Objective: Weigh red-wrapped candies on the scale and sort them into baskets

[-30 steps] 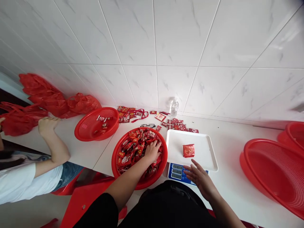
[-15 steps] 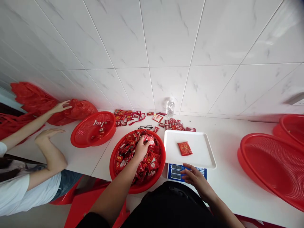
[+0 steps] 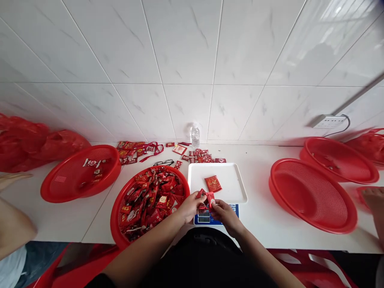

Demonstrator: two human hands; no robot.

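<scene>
My left hand (image 3: 191, 207) and my right hand (image 3: 224, 210) meet over the front edge of the white scale tray (image 3: 231, 191), both pinched on small red packets (image 3: 206, 198) held between them. One red packet (image 3: 213, 183) lies alone on the tray. The blue scale (image 3: 207, 218) shows below my hands. Just left of my left hand stands a red basket (image 3: 120, 212) heaped with several red packets.
A red basket (image 3: 64, 188) with a few packets sits at the left, red bags (image 3: 27, 144) behind it. Loose packets (image 3: 201, 156), glasses (image 3: 163, 163) and a water bottle (image 3: 195, 137) line the wall. Red baskets (image 3: 312, 196) stand right. Other people's arms (image 3: 13, 224) show at both edges.
My left hand came out of the full basket with packets and joined my right hand, which moved up from the scale's front. The view has swung right.
</scene>
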